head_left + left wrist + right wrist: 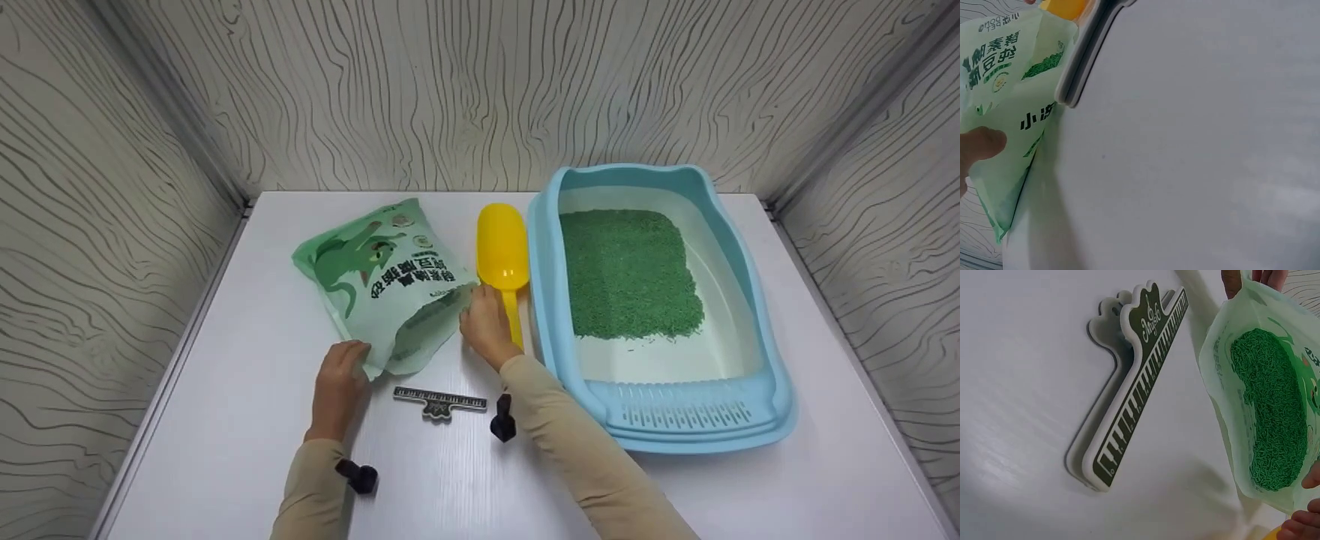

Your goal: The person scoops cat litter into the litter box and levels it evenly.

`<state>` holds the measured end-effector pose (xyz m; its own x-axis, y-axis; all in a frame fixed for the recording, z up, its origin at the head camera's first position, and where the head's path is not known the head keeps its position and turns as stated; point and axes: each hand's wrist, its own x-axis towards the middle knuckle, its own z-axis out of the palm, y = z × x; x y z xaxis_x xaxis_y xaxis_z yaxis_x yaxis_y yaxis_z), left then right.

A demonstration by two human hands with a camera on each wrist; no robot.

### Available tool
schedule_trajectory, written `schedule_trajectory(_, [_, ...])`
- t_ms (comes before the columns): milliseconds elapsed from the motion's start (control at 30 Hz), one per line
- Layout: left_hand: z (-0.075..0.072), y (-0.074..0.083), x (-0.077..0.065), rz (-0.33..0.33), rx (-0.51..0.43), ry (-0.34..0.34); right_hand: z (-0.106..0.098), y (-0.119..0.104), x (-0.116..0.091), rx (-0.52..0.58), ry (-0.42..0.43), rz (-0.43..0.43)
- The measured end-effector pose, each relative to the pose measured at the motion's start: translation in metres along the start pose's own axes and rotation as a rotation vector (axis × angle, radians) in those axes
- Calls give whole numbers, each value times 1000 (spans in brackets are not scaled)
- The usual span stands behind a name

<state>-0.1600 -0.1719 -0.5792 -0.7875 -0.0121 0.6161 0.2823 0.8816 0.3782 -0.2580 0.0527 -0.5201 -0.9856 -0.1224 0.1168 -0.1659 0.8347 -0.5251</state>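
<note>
A green-and-white cat litter bag [352,270] lies on the table with its torn mouth spread toward me. Green pellets [1269,410] show inside it in the right wrist view. My left hand [341,386] pinches the left corner of the mouth, fingers on both sides of the film. At the opposite corner, my right hand [487,322] holds the edge between thumb and fingers. A yellow scoop [501,244] lies just past the right hand, its handle partly behind that hand. Between the forearms rests a wide piano-keyboard clip [440,401], also large in the right wrist view.
A light-blue litter box [551,300] stands to the right, with a bed of green pellets [630,274] inside and a slotted front step [682,412]. Patterned wall panels [420,90] enclose the white table [210,420] at the back and sides.
</note>
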Motion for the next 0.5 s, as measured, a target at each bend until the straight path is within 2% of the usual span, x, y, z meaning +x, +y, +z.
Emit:
schedule_trajectory(100, [-2,1,0,15,9,-8,-1,1,2,101,-26,33])
schedule_trajectory(233, [-5,1,0,17,15,-9,0,4,4,161,-73,94])
schedule_trajectory(400, [-10,-6,-1,-26,22,-24,2,8,4,218,-103,153])
schedule_trajectory(500, [-14,-13,-3,-76,29,-35,4,9,5,253,-128,204])
